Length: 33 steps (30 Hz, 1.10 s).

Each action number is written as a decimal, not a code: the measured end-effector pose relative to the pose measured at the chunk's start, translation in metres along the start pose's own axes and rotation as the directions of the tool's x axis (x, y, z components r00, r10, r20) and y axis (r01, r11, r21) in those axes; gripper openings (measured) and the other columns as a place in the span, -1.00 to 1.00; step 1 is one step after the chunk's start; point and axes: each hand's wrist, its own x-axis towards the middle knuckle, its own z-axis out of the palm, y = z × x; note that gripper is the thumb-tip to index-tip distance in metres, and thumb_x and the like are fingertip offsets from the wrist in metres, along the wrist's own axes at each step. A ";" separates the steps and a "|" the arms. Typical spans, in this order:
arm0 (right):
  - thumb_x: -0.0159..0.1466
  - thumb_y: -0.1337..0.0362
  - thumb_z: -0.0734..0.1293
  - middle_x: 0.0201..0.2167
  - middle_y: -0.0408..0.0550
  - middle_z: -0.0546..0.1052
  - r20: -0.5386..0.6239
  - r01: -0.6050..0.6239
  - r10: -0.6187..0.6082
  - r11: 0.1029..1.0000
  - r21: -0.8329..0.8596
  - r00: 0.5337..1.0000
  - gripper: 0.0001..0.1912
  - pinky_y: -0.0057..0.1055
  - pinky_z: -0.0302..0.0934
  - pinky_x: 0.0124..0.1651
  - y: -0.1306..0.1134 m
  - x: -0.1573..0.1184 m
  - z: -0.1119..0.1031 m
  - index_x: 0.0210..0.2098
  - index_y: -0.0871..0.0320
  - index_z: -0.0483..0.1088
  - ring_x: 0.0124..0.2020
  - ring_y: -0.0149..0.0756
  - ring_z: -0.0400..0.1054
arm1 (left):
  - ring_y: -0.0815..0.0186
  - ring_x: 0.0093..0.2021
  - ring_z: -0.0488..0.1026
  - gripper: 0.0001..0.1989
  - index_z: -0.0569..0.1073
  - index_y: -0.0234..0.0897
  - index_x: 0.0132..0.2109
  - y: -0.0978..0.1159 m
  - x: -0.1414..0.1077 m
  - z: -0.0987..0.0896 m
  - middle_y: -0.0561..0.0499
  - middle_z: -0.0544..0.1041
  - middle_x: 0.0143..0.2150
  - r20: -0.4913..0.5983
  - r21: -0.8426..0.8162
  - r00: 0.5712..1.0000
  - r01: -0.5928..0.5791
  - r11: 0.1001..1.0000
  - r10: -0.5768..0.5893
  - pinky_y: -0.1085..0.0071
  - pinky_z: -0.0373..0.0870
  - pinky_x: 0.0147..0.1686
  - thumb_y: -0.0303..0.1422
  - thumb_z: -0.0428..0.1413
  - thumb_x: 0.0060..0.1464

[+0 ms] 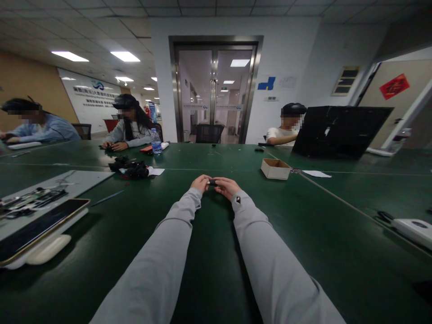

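Both my arms, in light grey sleeves, stretch forward over a dark green table [209, 279]. Between my hands is a small dark cylindrical object [212, 182], held level; its kind is too small to make out. My left hand [201, 183] pinches its left end, where a lighter tip shows. Closed around the right end is my right hand [227, 186], fingers curled and partly hiding it. A small dark button-like spot [238, 199] sits on my right cuff.
An open cardboard box [275, 173] stands at the right, near a black monitor [337, 131]. Dark tangled gear [133, 168] and a water bottle [155, 141] lie left of centre. Nearer left are a phone [40, 229] and a thin blue tool [108, 198]. Several people sit beyond.
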 end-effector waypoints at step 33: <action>0.08 0.54 0.29 -0.53 -0.03 0.48 -0.008 -0.004 0.004 1.000 -0.010 1.000 -0.86 -0.57 0.29 -0.54 0.000 0.002 0.001 -0.39 0.26 0.42 -0.63 -0.46 0.33 | 0.52 -0.76 0.09 -0.80 0.37 -0.32 -0.29 0.000 -0.001 0.002 0.19 0.20 -0.78 -0.014 -0.004 0.999 -0.037 0.999 0.037 0.60 0.02 -0.71 -0.36 -0.08 -0.03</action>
